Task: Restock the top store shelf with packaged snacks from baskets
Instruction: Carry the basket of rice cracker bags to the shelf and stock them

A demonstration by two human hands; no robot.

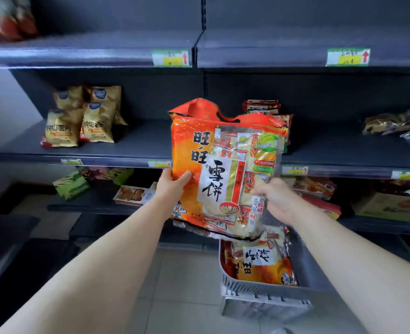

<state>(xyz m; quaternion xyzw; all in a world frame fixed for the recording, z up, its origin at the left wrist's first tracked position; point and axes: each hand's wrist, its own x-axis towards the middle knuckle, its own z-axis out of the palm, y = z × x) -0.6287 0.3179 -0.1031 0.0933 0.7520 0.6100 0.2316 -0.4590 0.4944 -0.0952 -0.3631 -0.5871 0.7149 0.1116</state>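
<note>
I hold the rice cracker bag upright above the basket, below the top shelf. Left hand and right hand each grasp a lower side edge. Judged light, slippery film, brittle contents: grip edges, never squeeze.

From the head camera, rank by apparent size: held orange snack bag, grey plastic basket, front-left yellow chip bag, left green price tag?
1. Orange snack bag, nearest the camera.
2. Grey plastic basket, partly hidden.
3. Yellow chip bag.
4. Green price tag.

Orange-red snack bag, grey basket, dark-grey shelves.
</note>
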